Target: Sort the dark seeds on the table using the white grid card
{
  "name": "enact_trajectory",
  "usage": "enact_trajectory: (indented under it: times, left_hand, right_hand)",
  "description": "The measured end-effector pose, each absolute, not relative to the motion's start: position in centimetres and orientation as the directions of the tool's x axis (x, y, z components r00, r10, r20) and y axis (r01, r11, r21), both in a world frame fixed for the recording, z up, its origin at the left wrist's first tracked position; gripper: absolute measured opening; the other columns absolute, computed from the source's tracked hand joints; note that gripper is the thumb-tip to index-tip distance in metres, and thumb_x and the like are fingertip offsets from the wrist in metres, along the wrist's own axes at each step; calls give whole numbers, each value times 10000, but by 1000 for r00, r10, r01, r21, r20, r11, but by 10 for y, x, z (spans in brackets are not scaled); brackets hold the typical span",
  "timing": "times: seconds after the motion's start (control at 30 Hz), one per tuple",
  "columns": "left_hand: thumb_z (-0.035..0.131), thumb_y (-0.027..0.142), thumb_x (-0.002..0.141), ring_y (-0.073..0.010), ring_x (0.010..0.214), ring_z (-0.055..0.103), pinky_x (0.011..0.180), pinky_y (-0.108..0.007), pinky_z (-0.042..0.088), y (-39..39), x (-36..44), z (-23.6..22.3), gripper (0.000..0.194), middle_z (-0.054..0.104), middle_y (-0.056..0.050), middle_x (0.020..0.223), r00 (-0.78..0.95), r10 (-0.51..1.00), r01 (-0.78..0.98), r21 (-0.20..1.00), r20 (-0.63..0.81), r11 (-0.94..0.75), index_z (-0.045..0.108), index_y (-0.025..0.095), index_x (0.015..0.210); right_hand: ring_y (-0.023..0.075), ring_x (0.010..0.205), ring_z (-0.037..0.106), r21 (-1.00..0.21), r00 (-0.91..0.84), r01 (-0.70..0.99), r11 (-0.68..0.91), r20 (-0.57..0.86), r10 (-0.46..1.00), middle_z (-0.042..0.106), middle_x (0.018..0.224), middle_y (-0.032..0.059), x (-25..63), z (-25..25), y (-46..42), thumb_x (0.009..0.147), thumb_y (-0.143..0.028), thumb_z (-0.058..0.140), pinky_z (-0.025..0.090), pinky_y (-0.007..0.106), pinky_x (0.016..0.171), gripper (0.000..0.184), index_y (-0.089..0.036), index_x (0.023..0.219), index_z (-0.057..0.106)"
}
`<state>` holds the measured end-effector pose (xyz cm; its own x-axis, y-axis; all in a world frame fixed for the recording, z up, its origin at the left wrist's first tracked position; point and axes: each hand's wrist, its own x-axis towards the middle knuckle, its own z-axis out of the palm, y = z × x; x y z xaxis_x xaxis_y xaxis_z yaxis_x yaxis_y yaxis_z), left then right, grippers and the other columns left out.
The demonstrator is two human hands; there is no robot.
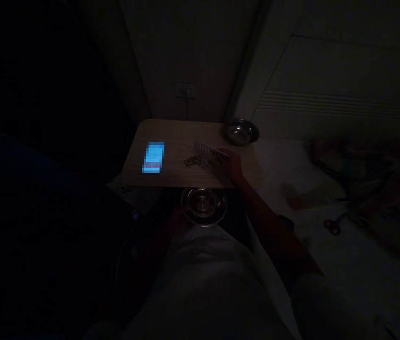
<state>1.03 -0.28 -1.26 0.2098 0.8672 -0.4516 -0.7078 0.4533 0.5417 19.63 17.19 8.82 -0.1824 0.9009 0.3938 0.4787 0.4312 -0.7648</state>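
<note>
In dim light, my right hand is closed around one end of a pale slotted strip that looks like a wide-toothed comb. It is over a small wooden table. Just below the strip lies a scatter of small dark bits, too small to name. Under the table's near edge is a shiny metal bowl with similar specks inside. My left hand is at the left side of its rim, fingers closed on it as far as the darkness shows.
A lit phone lies on the table's left part. Another metal bowl stands at the back right corner. Behind is a wall socket with a cord. To the right, scissors and a blurred heap lie on a pale surface.
</note>
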Motion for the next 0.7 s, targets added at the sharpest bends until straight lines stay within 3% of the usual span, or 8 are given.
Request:
enact_trajectory:
  times: [0.2, 0.37, 0.5, 0.6, 0.7]
  left_hand:
    - [723, 174, 616, -298, 1163, 511, 997, -413, 371, -2, 12, -5, 388, 686, -77, 1022, 147, 861, -700, 564, -486, 437, 651, 170, 997]
    - [705, 233, 652, -319, 1176, 497, 985, -454, 378, -1, 11, -7, 421, 655, -103, 1106, 171, 871, -675, 589, -461, 444, 633, 158, 1059]
    - [756, 46, 524, -286, 1279, 385, 1055, -352, 303, -10, 2, -25, 368, 626, -70, 1177, 101, 898, -618, 681, -427, 393, 688, 162, 867]
    - [758, -18, 464, -293, 1266, 402, 1051, -367, 309, -15, -2, -38, 356, 660, -57, 1108, -23, 911, -603, 733, -412, 316, 685, 167, 759]
    - [736, -9, 507, -287, 1268, 402, 1052, -390, 307, -16, -2, -39, 367, 677, -59, 1066, 23, 893, -618, 696, -449, 366, 684, 175, 820]
  right_hand:
    - [212, 864, 652, -779, -227, 451, 436, 372, 900, 707, 970, 36, 177, 86, 157, 792, -324, 543, 487, 330, 781, 255, -228, 976, 691]
    - [215, 879, 655, -811, -301, 381, 445, 346, 888, 709, 957, 42, 179, 87, 153, 800, -359, 549, 478, 329, 791, 254, -230, 957, 701]
    - [209, 910, 651, -813, -386, 334, 478, 344, 856, 708, 970, 33, 185, 88, 149, 810, -376, 538, 473, 326, 824, 260, -232, 950, 704]
    - [205, 930, 645, -812, -414, 329, 482, 335, 846, 706, 978, 28, 188, 89, 146, 818, -391, 523, 470, 329, 847, 271, -237, 952, 701]
    - [200, 929, 645, -811, -430, 334, 481, 323, 843, 707, 974, 32, 190, 89, 145, 817, -403, 524, 471, 320, 847, 279, -233, 946, 702]
